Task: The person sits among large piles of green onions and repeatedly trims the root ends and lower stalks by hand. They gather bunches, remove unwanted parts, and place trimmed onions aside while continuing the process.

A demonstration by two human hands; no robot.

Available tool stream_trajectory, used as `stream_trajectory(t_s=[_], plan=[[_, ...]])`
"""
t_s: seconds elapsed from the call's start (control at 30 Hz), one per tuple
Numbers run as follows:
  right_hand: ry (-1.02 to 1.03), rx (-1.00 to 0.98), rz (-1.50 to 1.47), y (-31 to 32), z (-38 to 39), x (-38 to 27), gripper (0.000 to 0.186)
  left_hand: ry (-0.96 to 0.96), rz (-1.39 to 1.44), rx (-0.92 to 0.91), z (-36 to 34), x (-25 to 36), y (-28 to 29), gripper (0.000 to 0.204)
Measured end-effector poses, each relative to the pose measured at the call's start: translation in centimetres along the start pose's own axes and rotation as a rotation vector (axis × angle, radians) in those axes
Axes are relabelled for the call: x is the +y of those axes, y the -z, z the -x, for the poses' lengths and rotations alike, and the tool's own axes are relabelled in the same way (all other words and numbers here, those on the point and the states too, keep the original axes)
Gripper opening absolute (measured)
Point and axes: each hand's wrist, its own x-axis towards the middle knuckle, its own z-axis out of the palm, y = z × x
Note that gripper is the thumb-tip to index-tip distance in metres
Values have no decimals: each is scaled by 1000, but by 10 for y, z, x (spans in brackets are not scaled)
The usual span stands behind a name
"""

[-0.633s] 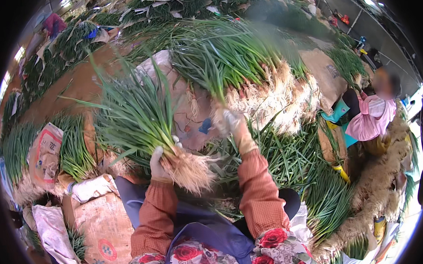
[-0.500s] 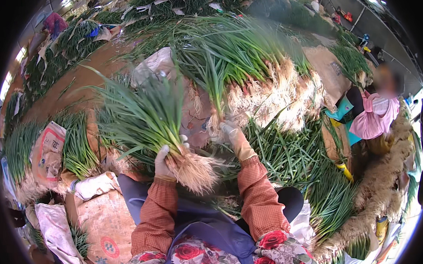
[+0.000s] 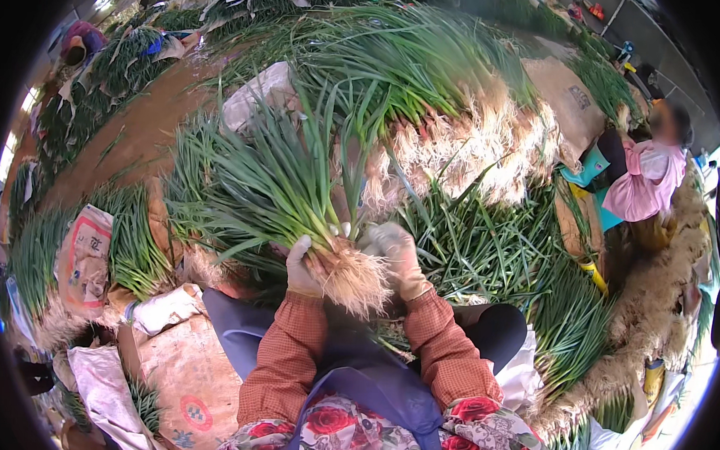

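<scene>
My gloved left hand [image 3: 304, 266] is closed round a thick bunch of green onions [image 3: 295, 191], just above its pale roots. The bunch leans up to the left, with its roots hanging low toward me. My gloved right hand [image 3: 392, 248] is right beside the bunch, fingers curled and slightly blurred. It grips a green onion stalk [image 3: 354, 181] that stands up between the two hands; its lower end is hidden by the fingers. Ahead lies a big heap of green onions [image 3: 427, 96], roots facing me.
Loose green leaves [image 3: 480, 248] lie in a pile to the right. More bundles stand at left, by a printed sack [image 3: 83, 254] and a flattened brown sack [image 3: 179, 374]. A co-worker in a pink top [image 3: 650, 187] sits at right, behind a long row of roots [image 3: 640, 294].
My right hand has moved left and toward me, from the heap's edge to the bunch, bringing the green onion stalk. My left hand has shifted slightly right with the bunch.
</scene>
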Motion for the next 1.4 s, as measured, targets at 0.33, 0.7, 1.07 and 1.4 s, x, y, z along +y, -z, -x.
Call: stream_trajectory(t_s=[0.33, 0.7, 1.07, 1.4], plan=[[13, -38, 197, -27, -34, 0, 25, -39, -15, 65, 14, 7, 19, 50], [-179, -19, 1187, 46, 13, 12, 30, 25, 12, -63, 27, 14, 23, 76], [87, -463, 560, -35, 5, -35, 34, 201, -179, -44, 54, 47, 9, 74], [-72, -482, 551, -66, -26, -4, 3, 279, -286, -157, 104, 91, -2, 66]])
